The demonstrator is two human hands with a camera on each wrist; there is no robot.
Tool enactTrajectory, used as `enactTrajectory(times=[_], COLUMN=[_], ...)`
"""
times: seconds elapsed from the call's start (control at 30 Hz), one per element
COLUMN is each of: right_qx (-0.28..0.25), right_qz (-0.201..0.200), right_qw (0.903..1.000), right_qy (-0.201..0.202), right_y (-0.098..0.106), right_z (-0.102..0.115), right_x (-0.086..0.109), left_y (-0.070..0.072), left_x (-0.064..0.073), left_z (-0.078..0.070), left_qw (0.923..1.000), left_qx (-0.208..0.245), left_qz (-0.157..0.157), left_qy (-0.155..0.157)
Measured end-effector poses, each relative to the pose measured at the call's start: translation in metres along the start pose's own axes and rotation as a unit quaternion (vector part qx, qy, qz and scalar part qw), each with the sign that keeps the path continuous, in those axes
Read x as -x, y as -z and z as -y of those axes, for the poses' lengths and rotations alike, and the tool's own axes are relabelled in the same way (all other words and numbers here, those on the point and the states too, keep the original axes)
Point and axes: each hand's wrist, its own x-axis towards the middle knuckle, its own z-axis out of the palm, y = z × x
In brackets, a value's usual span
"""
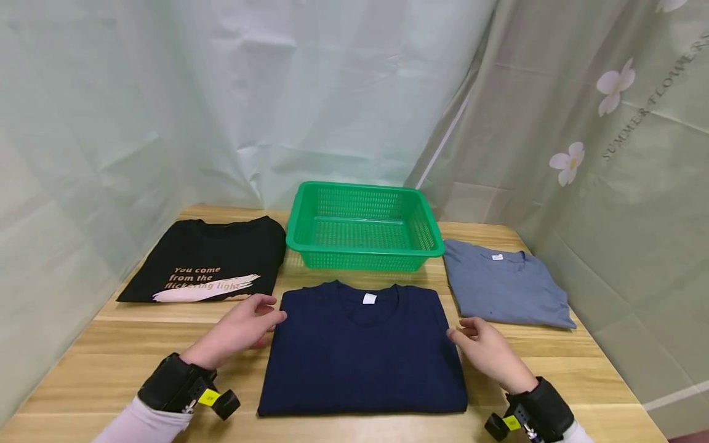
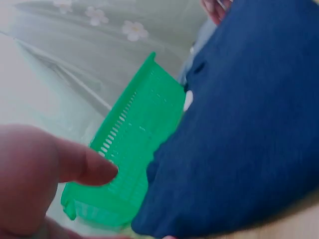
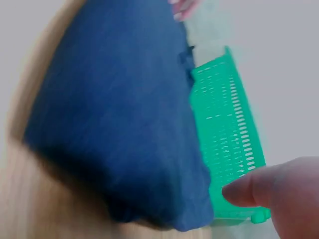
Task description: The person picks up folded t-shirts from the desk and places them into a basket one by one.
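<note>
A folded navy T-shirt (image 1: pixel 362 357) lies flat on the table, its collar with a white label toward the back. My left hand (image 1: pixel 244 326) is at its left edge, thumb tip close to the fabric and fingers loosely bent. At the opposite edge is my right hand (image 1: pixel 490 351), its thumb and fingers slightly bent and apart. Neither hand grips the cloth. In the left wrist view the thumb (image 2: pixel 79 162) stands away from the navy fabric; in the right wrist view the thumb (image 3: pixel 254 186) does too. Whether the lower fingers touch the shirt is hidden there.
Behind the shirt stands a green plastic basket (image 1: pixel 362 250) with nothing in it. A folded black T-shirt (image 1: pixel 221 246) with printed lettering lies at the left, a folded grey-blue T-shirt (image 1: pixel 504 286) at the right. Curtains (image 1: pixel 332 92) hang around the wooden table (image 1: pixel 138 344).
</note>
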Motion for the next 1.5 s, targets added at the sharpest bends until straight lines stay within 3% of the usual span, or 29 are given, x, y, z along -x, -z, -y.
enactTrajectory(times=[0.07, 0.17, 0.27, 0.4, 0.53, 0.63, 0.7, 0.77, 0.8, 0.93, 1.03, 1.13, 1.23, 1.33, 1.5], right_qx=[-0.065, -0.150, -0.186, -0.224, -0.243, -0.260, -0.279, -0.285, -0.282, -0.237, -0.228, -0.247, -0.276, -0.301, -0.316], right_qz=[0.033, 0.067, 0.088, 0.133, 0.183, 0.205, 0.219, 0.223, 0.223, 0.193, 0.188, 0.225, 0.275, 0.300, 0.292], right_qw=[0.9968, 0.9838, 0.9750, 0.9631, 0.9518, 0.9432, 0.9346, 0.9317, 0.9327, 0.9520, 0.9548, 0.9421, 0.9209, 0.9051, 0.9021], right_qy=[-0.033, -0.073, -0.084, -0.069, -0.039, -0.024, -0.019, -0.025, -0.025, -0.026, -0.030, -0.021, 0.001, 0.022, 0.036], right_y=[0.002, 0.003, 0.004, 0.005, 0.002, -0.001, -0.002, -0.003, -0.003, -0.002, 0.000, 0.004, 0.008, 0.010, 0.011], right_z=[-0.001, -0.001, -0.002, -0.005, -0.005, -0.003, -0.001, 0.000, 0.001, 0.003, 0.003, 0.000, -0.008, -0.017, -0.021], right_x=[0.000, 0.000, -0.001, -0.003, -0.005, -0.008, -0.009, -0.009, -0.009, -0.007, -0.004, -0.004, -0.006, -0.008, -0.006], left_y=[-0.001, -0.003, -0.006, -0.012, -0.017, -0.019, -0.020, -0.020, -0.020, -0.020, -0.018, -0.015, -0.012, -0.010, -0.008], left_x=[0.000, -0.002, -0.005, -0.009, -0.013, -0.016, -0.017, -0.017, -0.017, -0.014, -0.013, -0.013, -0.014, -0.015, -0.012], left_z=[-0.001, -0.002, -0.003, -0.006, -0.007, -0.006, -0.005, -0.005, -0.005, -0.005, -0.005, -0.004, 0.000, 0.005, 0.008], left_qw=[0.9996, 0.9987, 0.9984, 0.9989, 0.9988, 0.9963, 0.9919, 0.9871, 0.9857, 0.9845, 0.9825, 0.9789, 0.9775, 0.9761, 0.9705], left_qx=[0.017, 0.026, 0.019, -0.005, -0.010, 0.044, 0.083, 0.110, 0.114, 0.110, 0.119, 0.135, 0.138, 0.139, 0.161], left_qz=[0.004, 0.012, 0.020, 0.026, 0.043, 0.069, 0.091, 0.112, 0.121, 0.137, 0.143, 0.153, 0.160, 0.167, 0.179], left_qy=[0.021, 0.043, 0.050, 0.038, 0.020, 0.025, 0.031, 0.030, 0.026, 0.000, -0.005, -0.001, 0.001, 0.000, 0.000])
